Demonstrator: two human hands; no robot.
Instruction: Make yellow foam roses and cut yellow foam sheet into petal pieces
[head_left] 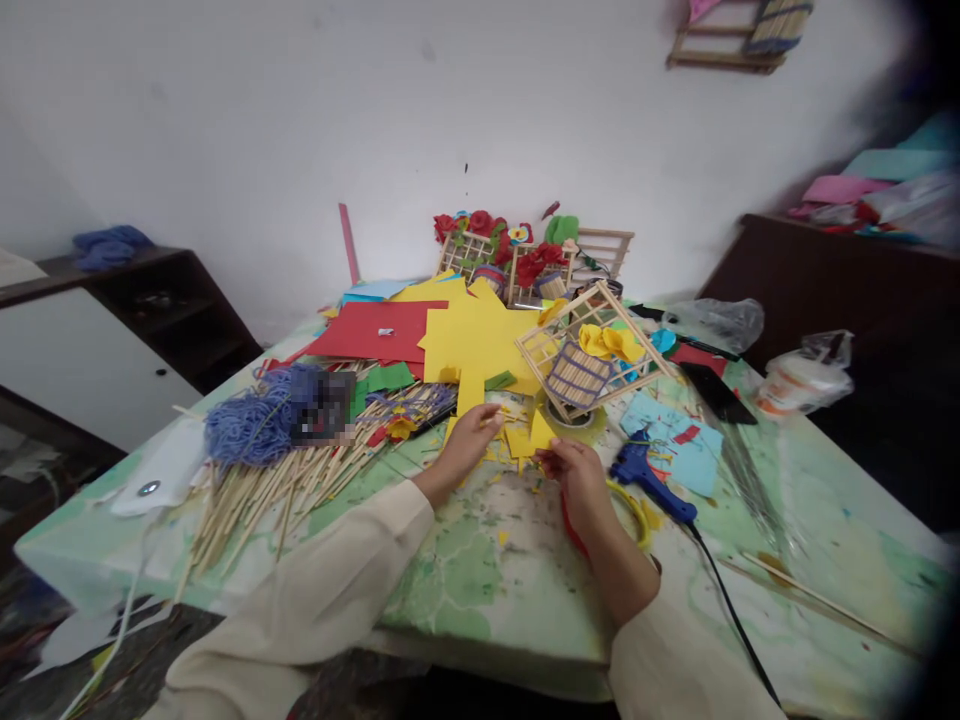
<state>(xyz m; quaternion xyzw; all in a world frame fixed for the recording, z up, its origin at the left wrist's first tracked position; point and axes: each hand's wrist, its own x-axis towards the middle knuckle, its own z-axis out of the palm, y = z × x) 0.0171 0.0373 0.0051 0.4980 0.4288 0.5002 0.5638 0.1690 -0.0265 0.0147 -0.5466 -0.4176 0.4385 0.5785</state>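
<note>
My right hand (583,485) pinches a small piece of yellow paper (541,430) between thumb and fingers, above the middle of the table. To its left, my left hand (474,440) has its fingers pressed together; what they hold, if anything, is too small to make out. Yellow paper scraps (517,442) lie between and beyond the hands. Partly hidden under my right wrist are a yellow loop (632,512) and a red curved edge. Just right of that lies a blue glue gun (654,478) with a black cord.
Yellow sheets (480,335) and a red sheet (379,332) lie behind the hands. At left are thin wooden sticks (255,500) and purple yarn (251,415). A small stick trellis (577,375) with yellow flowers leans behind my right hand. A lidded cup (795,380) stands at right.
</note>
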